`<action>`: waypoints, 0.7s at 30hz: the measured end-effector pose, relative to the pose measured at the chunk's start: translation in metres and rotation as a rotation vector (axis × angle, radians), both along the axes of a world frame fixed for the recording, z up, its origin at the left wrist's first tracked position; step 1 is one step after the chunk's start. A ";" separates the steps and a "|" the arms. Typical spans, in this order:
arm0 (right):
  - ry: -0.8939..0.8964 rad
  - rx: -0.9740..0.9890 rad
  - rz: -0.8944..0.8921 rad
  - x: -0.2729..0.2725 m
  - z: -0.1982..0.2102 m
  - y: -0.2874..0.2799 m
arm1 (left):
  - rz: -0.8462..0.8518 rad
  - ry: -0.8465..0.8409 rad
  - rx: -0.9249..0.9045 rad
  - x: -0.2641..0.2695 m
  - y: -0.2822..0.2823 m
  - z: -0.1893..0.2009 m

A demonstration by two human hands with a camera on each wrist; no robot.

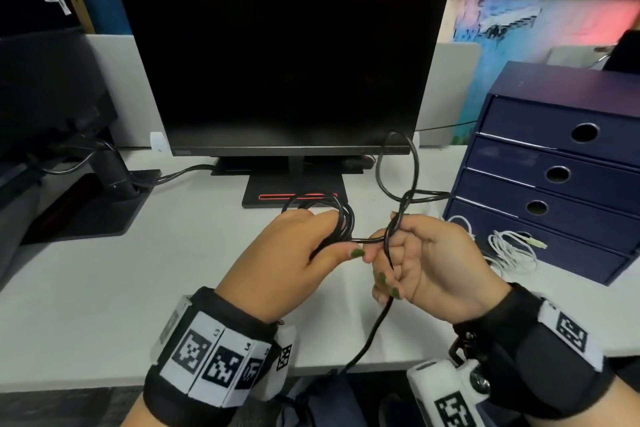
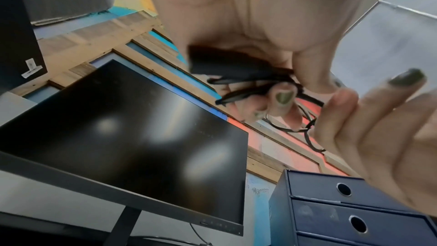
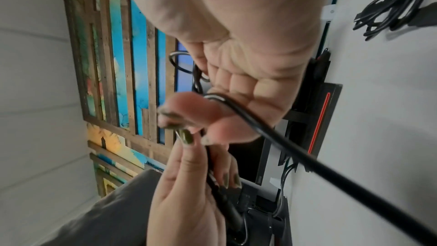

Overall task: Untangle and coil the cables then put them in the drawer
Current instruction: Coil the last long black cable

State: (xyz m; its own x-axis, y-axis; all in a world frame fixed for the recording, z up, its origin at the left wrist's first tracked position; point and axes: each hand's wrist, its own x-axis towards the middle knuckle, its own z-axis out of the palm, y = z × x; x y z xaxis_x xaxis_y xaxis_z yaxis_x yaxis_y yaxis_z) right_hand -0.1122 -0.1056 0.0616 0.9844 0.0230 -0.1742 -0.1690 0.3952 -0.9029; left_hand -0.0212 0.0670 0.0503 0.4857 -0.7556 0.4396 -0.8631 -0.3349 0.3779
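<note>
- Behind the desk ran a wall of wooden slats [image 2: 99, 44] painted blue, orange and red, with grey divider panels [image 1: 114, 80] in front.
- White desk [image 1: 104, 281] filled the foreground, bearing a dark monitor [image 1: 277, 59] on a black stand.
- At the right stood a navy drawer unit [image 1: 561, 163], all four drawers closed.
- Beside its lowest drawer lay a loose white cable [image 1: 509, 250] on the desk.
- Left hand [image 1: 277, 260] held above the desk, fingers curled round several loops of the black cable [image 1: 341, 222].
- Right hand [image 1: 440, 263] pinched the same cable just beside, one loop rising above it, the tail hanging past the desk edge.
</note>
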 end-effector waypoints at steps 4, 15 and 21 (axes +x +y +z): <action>0.000 -0.020 0.033 -0.004 0.002 -0.001 | 0.103 -0.037 -0.075 0.004 0.005 0.004; -0.026 -0.483 -0.099 -0.004 -0.023 0.017 | 0.382 -0.179 -0.231 -0.006 -0.005 0.001; -0.065 -0.620 -0.027 -0.008 -0.041 0.020 | 0.482 -0.142 -0.263 0.002 0.008 0.008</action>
State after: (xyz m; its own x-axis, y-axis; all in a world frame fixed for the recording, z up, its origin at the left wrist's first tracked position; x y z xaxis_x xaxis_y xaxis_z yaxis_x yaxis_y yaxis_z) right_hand -0.1200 -0.0856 0.0210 0.9924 -0.0877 -0.0867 -0.1030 -0.2027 -0.9738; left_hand -0.0191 0.0750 0.0580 0.6711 -0.3197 0.6689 -0.6844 -0.6139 0.3933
